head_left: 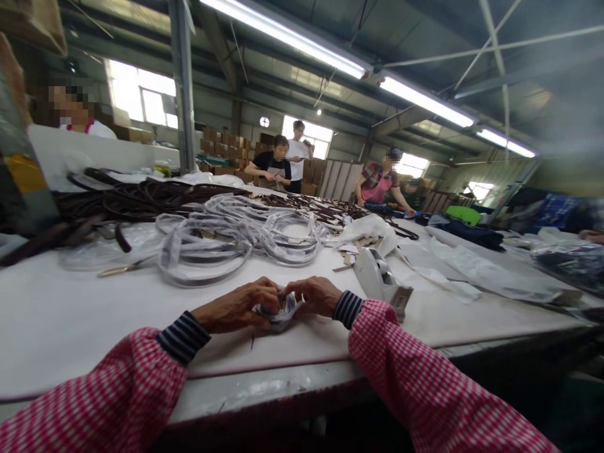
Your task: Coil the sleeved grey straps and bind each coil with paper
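Note:
My left hand [238,308] and my right hand [315,296] meet near the front edge of the white table [94,314]. Both are closed on a small item wrapped in clear plastic [280,311], something dark with a metal part inside. The hands pinch it from either side, resting on the tabletop. Red-checked sleeves with striped cuffs cover both forearms.
A pile of belts bagged in clear plastic [236,236] lies just beyond my hands, with dark unbagged belts [141,198] farther left. A white tape dispenser [382,280] stands to the right. Scissors [125,268] lie at left. Several people work at the far end.

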The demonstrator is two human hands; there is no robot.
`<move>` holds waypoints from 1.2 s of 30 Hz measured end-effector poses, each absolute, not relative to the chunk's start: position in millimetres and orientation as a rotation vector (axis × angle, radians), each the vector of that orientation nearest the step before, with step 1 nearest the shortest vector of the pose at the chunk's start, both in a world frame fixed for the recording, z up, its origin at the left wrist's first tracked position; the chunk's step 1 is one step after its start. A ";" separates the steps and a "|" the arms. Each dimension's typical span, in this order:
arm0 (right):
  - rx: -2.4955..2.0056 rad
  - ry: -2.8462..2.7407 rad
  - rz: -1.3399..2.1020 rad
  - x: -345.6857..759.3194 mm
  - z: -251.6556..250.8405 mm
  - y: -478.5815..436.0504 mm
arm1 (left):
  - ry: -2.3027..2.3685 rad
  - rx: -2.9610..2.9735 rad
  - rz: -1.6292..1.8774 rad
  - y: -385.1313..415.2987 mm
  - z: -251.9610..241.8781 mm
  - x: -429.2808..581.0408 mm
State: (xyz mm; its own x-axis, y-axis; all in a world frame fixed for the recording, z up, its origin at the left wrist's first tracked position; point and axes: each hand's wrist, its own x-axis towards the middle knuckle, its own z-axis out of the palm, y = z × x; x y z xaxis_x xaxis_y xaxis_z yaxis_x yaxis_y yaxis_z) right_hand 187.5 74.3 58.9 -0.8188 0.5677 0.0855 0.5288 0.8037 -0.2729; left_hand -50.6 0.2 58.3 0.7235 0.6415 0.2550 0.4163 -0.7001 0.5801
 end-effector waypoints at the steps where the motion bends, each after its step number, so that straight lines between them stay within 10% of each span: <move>1: -0.871 -2.825 0.397 185.7 59.1 76.0 | 0.816 2.419 0.615 -0.3 58.8 -50.9; 36: -1.117 -2.654 0.138 169.3 32.7 51.9 | 1.410 2.814 0.695 13.2 19.0 -33.9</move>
